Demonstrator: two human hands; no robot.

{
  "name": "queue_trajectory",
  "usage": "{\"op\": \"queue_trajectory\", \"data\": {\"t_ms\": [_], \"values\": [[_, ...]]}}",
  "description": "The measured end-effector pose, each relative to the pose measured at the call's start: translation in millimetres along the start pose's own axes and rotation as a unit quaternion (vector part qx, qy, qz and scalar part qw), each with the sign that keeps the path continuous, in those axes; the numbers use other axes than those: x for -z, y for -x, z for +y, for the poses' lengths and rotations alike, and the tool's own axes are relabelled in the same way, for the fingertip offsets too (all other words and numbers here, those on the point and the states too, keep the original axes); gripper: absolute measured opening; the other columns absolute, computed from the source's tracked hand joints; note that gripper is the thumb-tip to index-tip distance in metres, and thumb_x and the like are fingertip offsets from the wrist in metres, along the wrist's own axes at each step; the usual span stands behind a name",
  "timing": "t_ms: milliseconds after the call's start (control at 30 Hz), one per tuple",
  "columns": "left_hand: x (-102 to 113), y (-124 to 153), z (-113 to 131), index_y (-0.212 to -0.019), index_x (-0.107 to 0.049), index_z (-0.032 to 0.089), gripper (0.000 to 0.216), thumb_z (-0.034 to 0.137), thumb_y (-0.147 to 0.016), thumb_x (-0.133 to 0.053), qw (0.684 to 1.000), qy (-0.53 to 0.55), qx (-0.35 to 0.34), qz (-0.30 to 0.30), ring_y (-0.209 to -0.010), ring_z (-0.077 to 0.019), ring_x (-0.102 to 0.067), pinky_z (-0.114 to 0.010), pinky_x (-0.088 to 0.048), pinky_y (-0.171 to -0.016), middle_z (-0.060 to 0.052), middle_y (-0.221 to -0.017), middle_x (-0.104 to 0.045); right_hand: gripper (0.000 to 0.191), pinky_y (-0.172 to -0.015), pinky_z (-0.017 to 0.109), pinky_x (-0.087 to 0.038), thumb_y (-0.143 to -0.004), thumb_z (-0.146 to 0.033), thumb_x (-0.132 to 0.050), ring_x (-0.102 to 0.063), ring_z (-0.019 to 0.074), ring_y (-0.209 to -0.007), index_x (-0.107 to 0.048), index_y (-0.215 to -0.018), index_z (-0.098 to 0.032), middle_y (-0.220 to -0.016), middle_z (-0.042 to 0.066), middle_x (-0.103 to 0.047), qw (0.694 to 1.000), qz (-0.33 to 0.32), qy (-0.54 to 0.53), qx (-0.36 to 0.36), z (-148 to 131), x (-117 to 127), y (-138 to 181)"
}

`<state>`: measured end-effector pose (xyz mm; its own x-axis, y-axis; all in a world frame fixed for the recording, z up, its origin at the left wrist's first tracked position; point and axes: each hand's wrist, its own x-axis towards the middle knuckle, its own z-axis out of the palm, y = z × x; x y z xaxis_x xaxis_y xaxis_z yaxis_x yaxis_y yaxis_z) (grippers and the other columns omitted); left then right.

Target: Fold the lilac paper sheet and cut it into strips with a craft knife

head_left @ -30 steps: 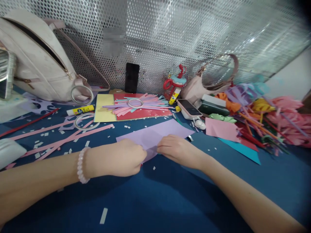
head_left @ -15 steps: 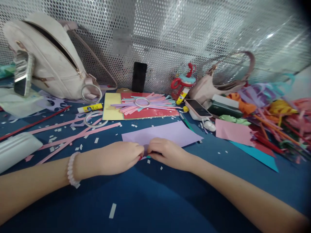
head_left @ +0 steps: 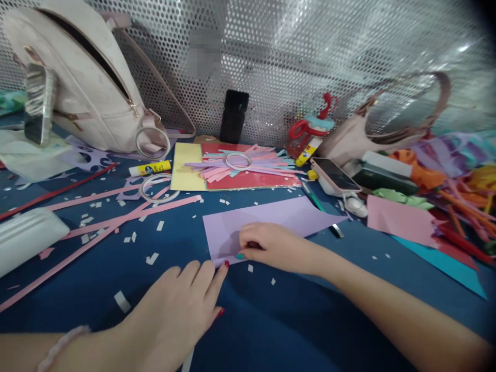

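Note:
A sheet of purple paper [head_left: 279, 214] lies on the blue table, its near edge turned up in a narrow strip. My right hand [head_left: 277, 248] rests on that near edge, thumb and curled fingers pinching it. My left hand [head_left: 178, 297] is at the paper's near left corner. Its index fingertip touches the edge there, with the thumb held apart and the other fingers bent. A green cutter or pen [head_left: 313, 197] sits partly under the sheet's right side.
Behind the paper lies a red and yellow folder [head_left: 186, 168] with paper strips and a tape roll [head_left: 238, 161] on it. A glue stick [head_left: 150, 168] and pink strips [head_left: 127, 216] are at left. Phone [head_left: 336, 175], pink paper [head_left: 401, 219] and bags [head_left: 89, 82] stand around; white scraps are scattered.
My left hand has let go of the near edge, moved left and toward me, and opened its thumb and index finger. The right hand stays at the edge. The view has shifted slightly.

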<state>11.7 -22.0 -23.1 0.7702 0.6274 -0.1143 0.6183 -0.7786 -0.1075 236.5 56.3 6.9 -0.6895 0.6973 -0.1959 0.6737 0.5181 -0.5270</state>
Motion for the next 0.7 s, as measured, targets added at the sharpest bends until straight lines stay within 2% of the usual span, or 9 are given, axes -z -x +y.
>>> {"op": "queue_trajectory", "data": {"t_ms": [233, 433, 533, 700], "values": [[-13.6, 3.0, 2.3, -0.13, -0.058, 0.011, 0.048, 0.034, -0.089, -0.051, 0.998, 0.017, 0.007, 0.058, -0.06, -0.0224, -0.059, -0.032, -0.04, -0.044, -0.013, -0.083, -0.064, 0.021, -0.06, 0.025, -0.031, -0.087, -0.02, -0.06, -0.05, 0.0123, -0.07, -0.05, -0.068, -0.019, -0.074, -0.003, -0.055, 1.0, 0.004, 0.013, -0.028, -1.2, -2.4, -3.0], [-11.9, 10.3, 11.9, -0.134, -0.053, 0.018, 0.048, 0.015, -0.086, -0.051, 0.994, -0.014, 0.059, 0.087, -0.062, -0.0169, -0.058, -0.027, -0.042, -0.049, -0.006, -0.085, -0.063, 0.031, -0.056, 0.025, -0.025, -0.086, -0.027, -0.062, -0.044, 0.0112, -0.066, -0.046, -0.062, -0.018, -0.069, -0.004, -0.049, 0.998, 0.006, 0.025, -0.061, -4.5, -5.0, -5.6], [-10.1, 8.6, 11.9, -0.132, -0.054, 0.018, 0.049, 0.015, -0.083, -0.051, 0.993, 0.002, 0.066, 0.093, -0.06, -0.0166, -0.057, -0.027, -0.04, -0.047, -0.005, -0.083, -0.062, 0.028, -0.057, 0.025, -0.025, -0.084, -0.025, -0.064, -0.043, 0.0107, -0.064, -0.047, -0.064, -0.018, -0.067, -0.005, -0.049, 0.997, 0.022, 0.001, -0.068, -5.2, -7.6, -6.6], [-10.0, 5.1, 11.0, -0.126, -0.059, 0.016, 0.046, 0.014, -0.08, -0.052, 0.992, -0.002, 0.072, 0.1, -0.056, -0.0162, -0.054, -0.026, -0.039, -0.044, -0.003, -0.074, -0.059, 0.021, -0.061, 0.024, -0.03, -0.081, -0.016, -0.067, -0.044, 0.0104, -0.065, -0.051, -0.067, -0.019, -0.068, -0.005, -0.051, 0.997, 0.046, -0.057, -0.038, -4.2, -12.5, -10.9]]}}
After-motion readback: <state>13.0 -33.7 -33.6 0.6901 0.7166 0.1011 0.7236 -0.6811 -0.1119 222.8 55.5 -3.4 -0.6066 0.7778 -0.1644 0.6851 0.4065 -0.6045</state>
